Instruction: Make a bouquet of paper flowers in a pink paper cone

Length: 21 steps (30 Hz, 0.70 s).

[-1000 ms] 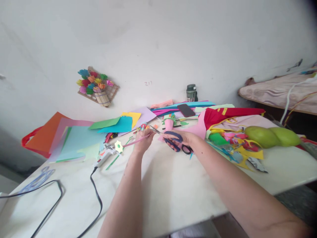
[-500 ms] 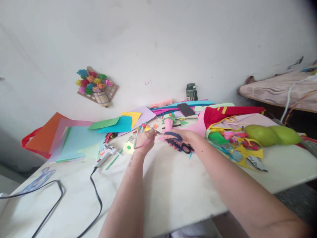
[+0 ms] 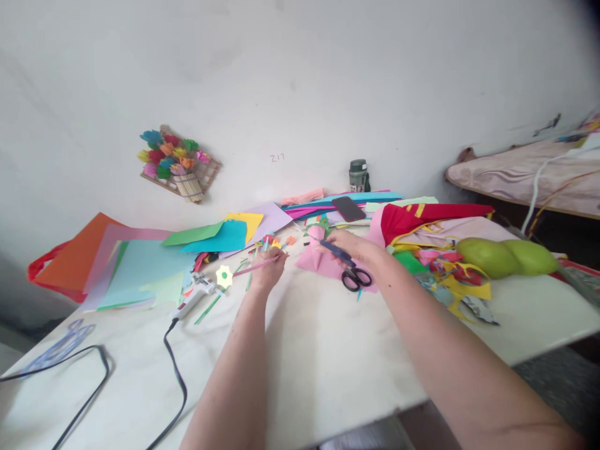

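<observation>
My left hand (image 3: 269,269) is closed around the thin pink stem of a paper flower (image 3: 224,276). The flower head is pale yellow-white with a green centre and points to the left. To the right, my right hand (image 3: 349,245) grips dark blue-handled scissors (image 3: 336,251), held apart from the stem. Just below that hand, a second pair of scissors (image 3: 357,279) with black handles lies on a pink sheet (image 3: 323,262). A pink wrapped paper piece with green paper leaves (image 3: 323,225) lies beyond the scissors.
A white glue gun (image 3: 190,303) with a black cord lies at left, near coloured paper sheets (image 3: 150,269). At right are paper scraps (image 3: 464,284), green balloon-like shapes (image 3: 506,256) and red cloth (image 3: 431,219). A phone (image 3: 348,209) and bottle (image 3: 359,175) are at the back.
The blue scissors have moved right, away from my left hand, and their blades have left the stem's end. The flower in my left hand has swung to the left.
</observation>
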Each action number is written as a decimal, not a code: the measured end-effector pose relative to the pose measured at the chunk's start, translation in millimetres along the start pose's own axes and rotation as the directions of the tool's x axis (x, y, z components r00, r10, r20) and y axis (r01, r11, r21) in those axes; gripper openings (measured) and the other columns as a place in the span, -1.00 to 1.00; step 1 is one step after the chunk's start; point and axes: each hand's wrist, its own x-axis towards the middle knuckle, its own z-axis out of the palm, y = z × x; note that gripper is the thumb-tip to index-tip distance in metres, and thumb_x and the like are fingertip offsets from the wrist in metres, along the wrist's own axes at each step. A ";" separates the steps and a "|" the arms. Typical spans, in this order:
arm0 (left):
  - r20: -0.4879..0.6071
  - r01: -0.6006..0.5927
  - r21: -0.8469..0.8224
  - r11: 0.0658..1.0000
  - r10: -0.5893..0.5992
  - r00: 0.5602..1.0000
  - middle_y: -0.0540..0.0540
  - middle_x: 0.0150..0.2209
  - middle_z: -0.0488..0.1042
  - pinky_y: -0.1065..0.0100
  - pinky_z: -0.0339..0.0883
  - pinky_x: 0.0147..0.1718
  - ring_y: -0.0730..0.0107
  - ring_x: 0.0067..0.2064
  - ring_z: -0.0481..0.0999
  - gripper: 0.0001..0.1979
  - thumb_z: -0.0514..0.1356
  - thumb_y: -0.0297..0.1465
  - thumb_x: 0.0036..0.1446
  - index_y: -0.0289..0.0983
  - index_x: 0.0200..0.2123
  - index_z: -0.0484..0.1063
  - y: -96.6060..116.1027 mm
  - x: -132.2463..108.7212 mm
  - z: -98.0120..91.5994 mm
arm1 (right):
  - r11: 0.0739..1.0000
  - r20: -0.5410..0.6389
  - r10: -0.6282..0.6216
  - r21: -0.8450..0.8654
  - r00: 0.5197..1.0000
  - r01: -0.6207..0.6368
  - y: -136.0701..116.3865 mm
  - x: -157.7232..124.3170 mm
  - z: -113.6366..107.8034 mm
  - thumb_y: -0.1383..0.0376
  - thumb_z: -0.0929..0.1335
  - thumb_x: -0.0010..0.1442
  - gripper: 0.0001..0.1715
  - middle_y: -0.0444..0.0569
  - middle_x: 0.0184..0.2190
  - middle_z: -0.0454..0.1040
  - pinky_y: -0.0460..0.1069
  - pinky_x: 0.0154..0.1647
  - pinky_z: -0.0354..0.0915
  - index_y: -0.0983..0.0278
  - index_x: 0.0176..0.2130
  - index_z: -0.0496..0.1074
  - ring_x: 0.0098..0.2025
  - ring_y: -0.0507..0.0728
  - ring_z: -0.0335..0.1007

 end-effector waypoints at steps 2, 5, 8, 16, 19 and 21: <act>0.012 -0.019 -0.117 0.993 0.020 1.000 -0.04 -0.62 0.45 0.38 0.21 -0.39 0.35 -0.45 0.45 -0.78 0.13 -0.32 0.08 -0.25 -0.55 0.42 -0.7 0.8 2.5 | 0.985 -0.138 -0.009 -0.169 0.990 -0.015 2.5 1.9 -6.5 -0.04 0.38 0.00 -0.56 -0.08 -0.68 0.33 -0.06 -0.64 0.22 0.30 -0.49 0.37 -0.65 0.06 0.29; 0.033 -0.026 -0.178 0.984 0.032 0.999 -0.02 -0.65 0.43 0.39 0.19 -0.44 0.39 -0.52 0.40 -0.75 0.14 -0.29 0.05 -0.25 -0.61 0.40 -0.5 1.0 5.9 | 0.905 -0.340 0.028 -0.390 0.940 -0.168 6.7 5.6 -10.6 0.05 0.36 0.04 -0.65 0.09 -0.49 0.48 0.00 -0.43 0.31 0.30 -0.39 0.47 -0.40 0.22 0.47; 0.075 0.015 -0.236 0.972 0.003 0.997 0.00 -0.65 0.42 0.41 0.15 -0.51 0.44 -0.57 0.35 -0.74 0.15 -0.26 0.02 -0.25 -0.62 0.39 -0.3 0.5 8.1 | 0.811 -0.523 0.068 -0.467 0.850 -0.352 15.0 9.1 -14.3 0.13 0.36 0.03 -0.58 0.27 -0.18 0.50 0.07 -0.19 0.33 0.36 -0.18 0.49 -0.07 0.34 0.43; 0.139 0.077 -0.456 0.887 -0.014 0.990 0.05 -0.72 0.25 0.44 0.07 -0.57 0.50 -0.61 0.24 -0.71 0.20 -0.22 -0.04 -0.26 -0.66 0.32 1.2 -1.0 10.5 | 0.732 -0.622 0.192 -0.425 0.760 -0.532 40.4 12.9 -27.0 0.22 0.36 0.03 -0.52 0.27 -0.04 0.45 0.03 -0.10 0.33 0.38 -0.06 0.47 -0.01 0.27 0.41; 0.153 0.102 -0.512 0.853 -0.026 0.988 0.07 -0.73 0.21 0.44 0.05 -0.59 0.52 -0.62 0.19 -0.71 0.22 -0.19 -0.09 -0.27 -0.63 0.32 4.2 -2.4 9.9 | 0.722 -0.617 0.204 -0.430 0.760 -0.542 42.9 14.2 -25.6 0.26 0.36 0.02 -0.55 0.26 -0.05 0.46 0.04 -0.11 0.34 0.38 -0.08 0.48 -0.02 0.27 0.42; 0.165 0.112 -0.529 0.841 -0.027 0.986 0.08 -0.72 0.21 0.44 0.04 -0.60 0.53 -0.63 0.18 -0.70 0.24 -0.18 -0.12 -0.28 -0.63 0.33 7.2 -4.0 8.2 | 0.716 -0.622 0.199 -0.435 0.757 -0.546 43.4 15.4 -24.1 0.26 0.35 0.03 -0.56 0.27 -0.05 0.46 0.05 -0.12 0.35 0.38 -0.08 0.48 -0.01 0.27 0.42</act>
